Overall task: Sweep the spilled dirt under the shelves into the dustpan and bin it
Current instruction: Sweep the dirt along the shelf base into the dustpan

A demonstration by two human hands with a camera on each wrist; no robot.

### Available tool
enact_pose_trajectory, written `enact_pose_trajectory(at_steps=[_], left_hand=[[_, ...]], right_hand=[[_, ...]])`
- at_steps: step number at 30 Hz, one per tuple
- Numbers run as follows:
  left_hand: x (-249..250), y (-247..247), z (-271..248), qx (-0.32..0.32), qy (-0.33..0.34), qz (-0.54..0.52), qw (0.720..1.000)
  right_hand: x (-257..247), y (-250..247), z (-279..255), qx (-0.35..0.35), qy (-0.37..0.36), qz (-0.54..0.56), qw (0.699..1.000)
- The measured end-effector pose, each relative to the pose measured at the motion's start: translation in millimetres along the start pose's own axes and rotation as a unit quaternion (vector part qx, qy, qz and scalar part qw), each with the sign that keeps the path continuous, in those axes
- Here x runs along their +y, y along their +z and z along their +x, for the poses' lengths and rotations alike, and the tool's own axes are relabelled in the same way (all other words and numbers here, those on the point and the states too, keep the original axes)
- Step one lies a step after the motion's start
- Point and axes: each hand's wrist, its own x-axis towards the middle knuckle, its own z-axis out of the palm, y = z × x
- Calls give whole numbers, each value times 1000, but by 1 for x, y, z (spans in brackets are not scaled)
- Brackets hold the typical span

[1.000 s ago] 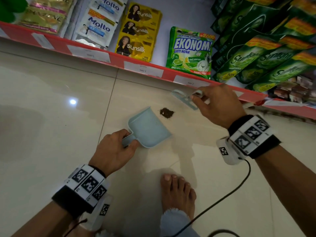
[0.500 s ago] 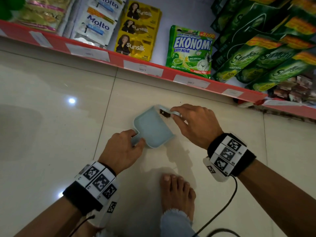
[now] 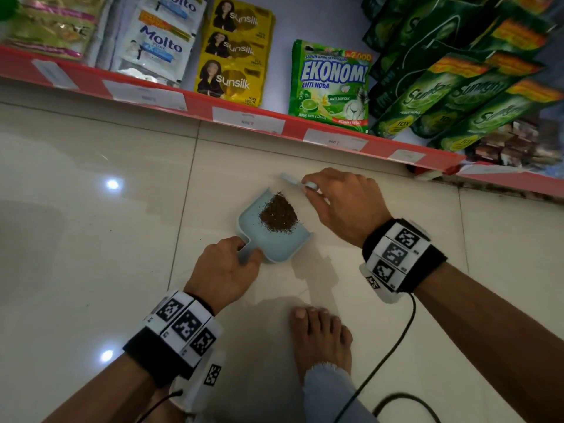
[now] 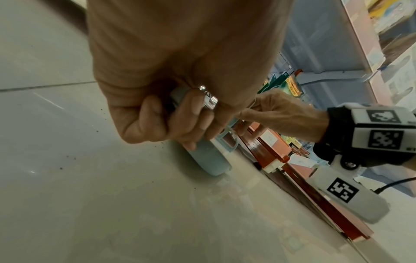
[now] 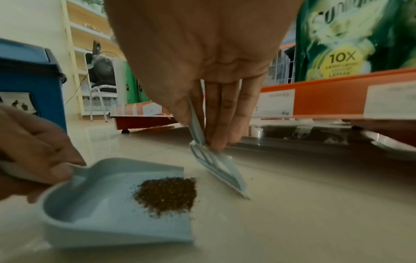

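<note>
Dirt (image 5: 167,193): heaped inside the dustpan (image 3: 276,242), close to its open lip.
Left hand (image 3: 224,271): fingers wrapped round the dustpan handle.
Right hand (image 3: 341,206): pinching the small brush (image 5: 219,170), tip on the floor (image 3: 91,239) beside the lip.
Risk: tipping the lip down while lifting likely spills the heap.
Risk: specks left on the floor.
</note>
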Motion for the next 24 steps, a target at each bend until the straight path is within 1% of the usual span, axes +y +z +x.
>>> enact_pose_trajectory(at_steps=[2, 4, 6, 8, 10, 14, 17, 19, 21, 24], left_hand=[[0, -2, -1, 0, 4, 8, 1000], [0, -4, -2, -5, 7, 5, 1000], [1, -8, 0, -18, 8, -4, 1000], [3, -12, 4, -30, 9, -7, 999], [4, -17, 8, -37, 16, -12, 999], [6, -22, 12, -47, 22, -28, 998], [5, -20, 12, -50, 22, -40, 998], [5, -17, 13, -53, 23, -48, 997], [5, -16, 13, -54, 21, -57, 997], [4, -13, 9, -43, 18, -57, 997]], right_hand=[[-6, 3, -3, -17, -9, 48, 999], [-10, -1, -5, 8, 3, 85, 996], [-12, -6, -5, 41, 12, 68, 997], [-11, -11, -3, 53, 26, 42, 997], [-8, -13, 1, 47, 45, 20, 998], [-3, -11, 1, 8, 93, -3, 996], [-11, -6, -9, -19, 81, 15, 996], [-20, -4, -18, -24, 65, 54, 996], [-25, -6, -25, 9, 60, 85, 995], [-21, -10, -27, 99, 78, 92, 988]])
